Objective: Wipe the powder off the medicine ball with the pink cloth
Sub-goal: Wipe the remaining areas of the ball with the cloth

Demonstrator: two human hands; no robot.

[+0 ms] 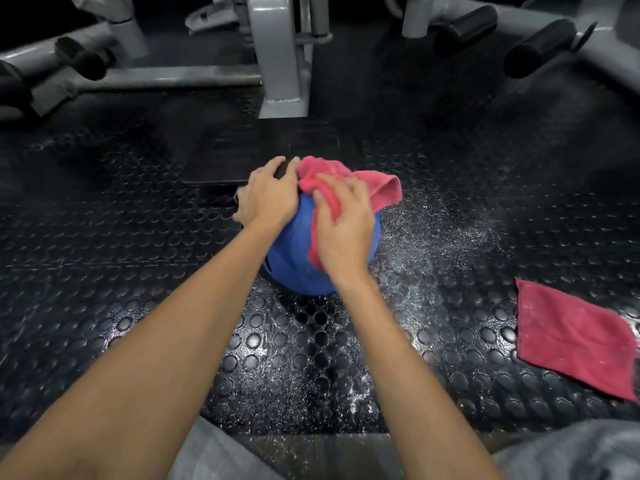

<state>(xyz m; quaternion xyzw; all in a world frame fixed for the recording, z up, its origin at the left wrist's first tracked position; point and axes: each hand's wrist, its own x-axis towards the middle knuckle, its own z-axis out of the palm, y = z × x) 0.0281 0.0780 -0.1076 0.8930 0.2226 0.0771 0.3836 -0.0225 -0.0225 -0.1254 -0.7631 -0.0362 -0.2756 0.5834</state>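
A black studded rubber mat point(138, 271) covers the gym floor, with grey machine frames point(277, 64) standing behind. The blue ball point(294, 258) sits on the mat at centre, just ahead of the person's knees. The left hand point(268, 199) lies spread over its upper left side, fingers fairly straight, steadying it. The right hand point(346, 226) holds the pink cloth point(381, 188) against the top right of the ball, fingers bent into the bunched fabric, though blur hides the exact hold. White powder point(433, 244) dusts the mat to the right, and a second cloth point(571, 334) lies flat farther right. The ball looks heavy, firm and apt to roll, so it likely needs bracing from the side opposite the wiping stroke; the cloth is soft and limp, best bunched in the palm. No brand or writing can be read on the ball or either cloth.
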